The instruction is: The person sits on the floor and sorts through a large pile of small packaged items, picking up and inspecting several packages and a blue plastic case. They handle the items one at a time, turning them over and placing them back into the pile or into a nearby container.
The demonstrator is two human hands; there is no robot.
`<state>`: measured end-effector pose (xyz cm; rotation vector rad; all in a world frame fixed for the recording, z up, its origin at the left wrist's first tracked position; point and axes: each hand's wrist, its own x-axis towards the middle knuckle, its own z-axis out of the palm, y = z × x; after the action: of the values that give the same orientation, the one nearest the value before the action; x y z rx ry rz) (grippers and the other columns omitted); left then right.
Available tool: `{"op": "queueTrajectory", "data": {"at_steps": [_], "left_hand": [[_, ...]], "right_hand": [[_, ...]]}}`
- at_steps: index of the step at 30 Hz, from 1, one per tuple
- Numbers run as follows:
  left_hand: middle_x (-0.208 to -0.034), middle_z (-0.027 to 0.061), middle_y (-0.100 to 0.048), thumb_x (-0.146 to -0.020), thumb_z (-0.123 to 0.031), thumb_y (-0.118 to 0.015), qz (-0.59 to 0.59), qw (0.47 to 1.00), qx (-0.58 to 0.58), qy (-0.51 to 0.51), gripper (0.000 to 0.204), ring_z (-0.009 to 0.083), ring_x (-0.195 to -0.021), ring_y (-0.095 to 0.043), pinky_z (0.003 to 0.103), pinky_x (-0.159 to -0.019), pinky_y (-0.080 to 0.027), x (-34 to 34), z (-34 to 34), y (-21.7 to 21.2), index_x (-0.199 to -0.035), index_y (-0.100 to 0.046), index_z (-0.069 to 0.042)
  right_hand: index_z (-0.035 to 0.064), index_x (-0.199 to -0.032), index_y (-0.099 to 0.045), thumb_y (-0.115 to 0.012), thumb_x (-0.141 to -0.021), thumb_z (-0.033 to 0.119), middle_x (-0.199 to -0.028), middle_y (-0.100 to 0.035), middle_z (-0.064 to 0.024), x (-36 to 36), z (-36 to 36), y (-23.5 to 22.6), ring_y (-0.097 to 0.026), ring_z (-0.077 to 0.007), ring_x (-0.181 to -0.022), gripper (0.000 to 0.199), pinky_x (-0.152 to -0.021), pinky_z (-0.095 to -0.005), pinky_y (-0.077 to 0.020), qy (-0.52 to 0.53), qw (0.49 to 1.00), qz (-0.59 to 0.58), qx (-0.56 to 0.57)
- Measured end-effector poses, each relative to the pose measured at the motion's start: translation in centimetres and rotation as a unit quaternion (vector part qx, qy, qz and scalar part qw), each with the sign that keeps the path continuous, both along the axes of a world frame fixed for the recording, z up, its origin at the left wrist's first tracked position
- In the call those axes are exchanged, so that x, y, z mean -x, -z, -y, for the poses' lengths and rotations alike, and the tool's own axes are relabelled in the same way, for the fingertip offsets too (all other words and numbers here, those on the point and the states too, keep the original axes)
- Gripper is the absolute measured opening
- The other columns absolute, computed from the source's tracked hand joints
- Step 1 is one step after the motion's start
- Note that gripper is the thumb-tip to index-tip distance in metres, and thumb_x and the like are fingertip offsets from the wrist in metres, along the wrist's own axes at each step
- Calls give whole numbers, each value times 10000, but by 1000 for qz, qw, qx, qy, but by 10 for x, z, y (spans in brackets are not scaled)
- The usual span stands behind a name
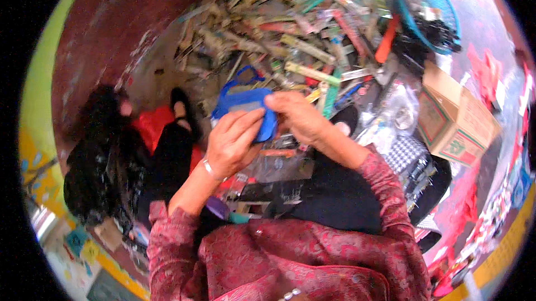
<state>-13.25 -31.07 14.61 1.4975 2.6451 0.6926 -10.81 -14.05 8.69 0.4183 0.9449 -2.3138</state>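
Note:
My left hand is closed on a blue flat piece with a grey patch in its middle and a loop at its far end. What kind of thing it is I cannot make out. At its right edge my right hand pinches the same piece between thumb and fingers. Both hands hold it up over my lap, with its lower part folded down between them. A silver bangle circles my left wrist. Some fingertips are hidden behind the blue piece.
A wide heap of flat strips and scraps covers the floor ahead. At the far right stands a blue basket beside black plastic. An open cardboard box sits to the right. A person in black is close on my left.

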Motion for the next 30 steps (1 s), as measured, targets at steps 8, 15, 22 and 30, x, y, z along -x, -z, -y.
{"op": "queueTrajectory", "data": {"at_steps": [8,15,22,30], "left_hand": [[-1289,199,-351,-595,-202,-738,196,974,-64,-99,609,353,-1126,-419,402,-924,-357,4,-11,-8,-1102,-439,-48],[-1326,188,-309,-488,-305,-763,84,994,47,-55,986,361,-1160,-349,428,-972,-269,11,-15,-27,-1295,-269,-27],[-1186,164,-448,-454,-384,-788,215,974,-1,-73,948,334,-1065,-439,395,-923,-328,16,-13,-28,-1218,-372,-7],[-1181,94,-432,-496,-197,-816,548,778,-232,-202,874,203,-1136,-396,349,-984,-285,17,3,-4,-1221,-359,-29]], "right_hand": [[61,-769,-541,-474,-855,374,-607,-576,-40,3,-6,-9,-539,-110,-456,331,-423,-214,-434,33,997,-74,16],[45,-724,-525,-472,-866,277,-559,-507,2,3,-9,-23,-481,-64,-487,277,-435,-220,-370,-43,978,-193,-64],[54,-703,-520,-466,-865,302,-546,-509,-4,3,-8,-13,-484,-85,-469,302,-430,-235,-380,-52,981,-177,-68],[20,-684,-557,-429,-850,331,-569,-552,-65,5,-2,-8,-534,-141,-466,375,-441,-247,-426,-15,991,-92,-91]]}}
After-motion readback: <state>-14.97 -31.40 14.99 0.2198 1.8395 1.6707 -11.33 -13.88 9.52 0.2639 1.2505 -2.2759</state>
